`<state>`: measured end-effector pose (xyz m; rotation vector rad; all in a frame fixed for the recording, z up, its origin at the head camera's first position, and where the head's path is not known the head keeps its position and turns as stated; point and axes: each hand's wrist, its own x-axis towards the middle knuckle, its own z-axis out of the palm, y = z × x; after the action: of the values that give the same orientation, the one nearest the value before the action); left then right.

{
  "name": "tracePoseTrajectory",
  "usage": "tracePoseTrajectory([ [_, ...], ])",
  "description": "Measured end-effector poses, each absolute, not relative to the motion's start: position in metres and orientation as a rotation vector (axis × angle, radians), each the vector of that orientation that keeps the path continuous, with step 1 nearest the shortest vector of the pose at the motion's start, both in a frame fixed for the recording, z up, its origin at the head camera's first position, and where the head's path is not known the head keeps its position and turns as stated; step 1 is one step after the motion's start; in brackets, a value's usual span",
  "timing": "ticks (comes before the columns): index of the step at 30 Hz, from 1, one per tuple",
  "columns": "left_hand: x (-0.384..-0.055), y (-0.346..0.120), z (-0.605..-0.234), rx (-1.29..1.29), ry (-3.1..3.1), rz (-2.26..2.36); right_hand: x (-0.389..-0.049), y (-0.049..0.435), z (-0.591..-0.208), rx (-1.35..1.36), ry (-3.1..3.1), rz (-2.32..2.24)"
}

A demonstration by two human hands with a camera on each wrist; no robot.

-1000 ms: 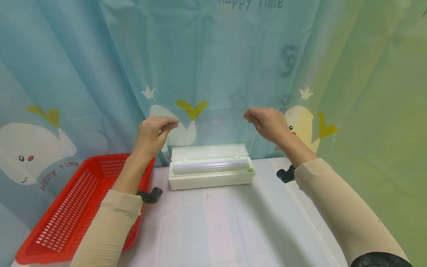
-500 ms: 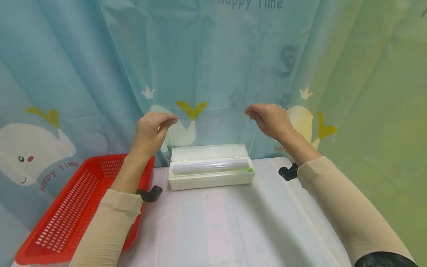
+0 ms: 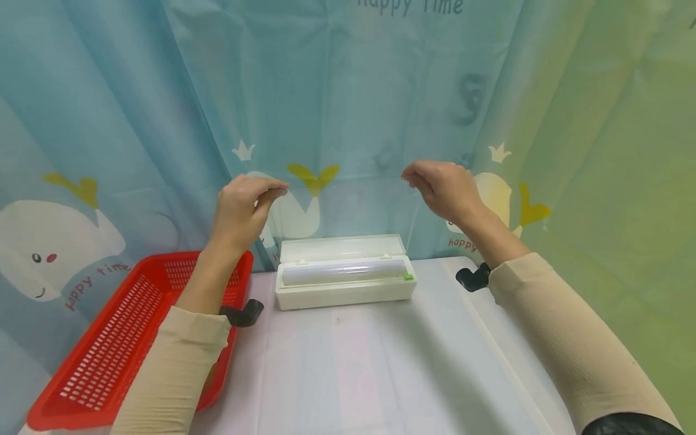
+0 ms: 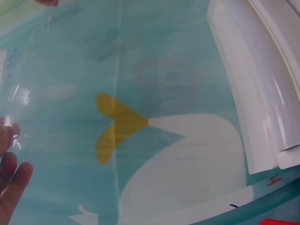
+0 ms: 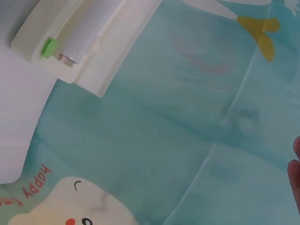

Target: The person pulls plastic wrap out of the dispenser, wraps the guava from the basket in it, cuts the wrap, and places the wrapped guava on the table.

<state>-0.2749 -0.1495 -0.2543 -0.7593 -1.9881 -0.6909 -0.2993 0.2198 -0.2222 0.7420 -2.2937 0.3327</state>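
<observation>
Clear plastic wrap point(image 4: 19, 95), visible mainly by its glints in the left wrist view, stretches up from the dispenser between my raised hands. My left hand point(image 3: 237, 208) pinches its left side between thumb and fingers. Opposite, my right hand point(image 3: 444, 188) is held in a matching pinch at the right side; the film at those fingertips is too transparent to make out. Below and between the hands sits a white wrap dispenser box point(image 3: 345, 296), its lid point(image 3: 342, 246) tipped back. A roll of plastic wrap point(image 3: 345, 272) lies inside, with a green slider point(image 3: 408, 277) at the right end.
A red perforated basket point(image 3: 111, 344) stands on the left, partly beneath my left forearm. The white table point(image 3: 353, 362) reaches back to a printed blue curtain point(image 3: 359, 109); green curtain point(image 3: 614, 181) hangs on the right.
Both hands have risen a little and drifted slightly apart, left hand leftward and right hand rightward. The dispenser and basket stay where they were.
</observation>
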Motion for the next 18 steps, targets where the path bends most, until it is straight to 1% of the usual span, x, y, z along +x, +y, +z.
tracePoseTrajectory([
  [18, -0.265, -0.147, -0.243, -0.732, -1.977, -0.698, -0.295, 0.222, -0.211, 0.733, -2.256, 0.329],
])
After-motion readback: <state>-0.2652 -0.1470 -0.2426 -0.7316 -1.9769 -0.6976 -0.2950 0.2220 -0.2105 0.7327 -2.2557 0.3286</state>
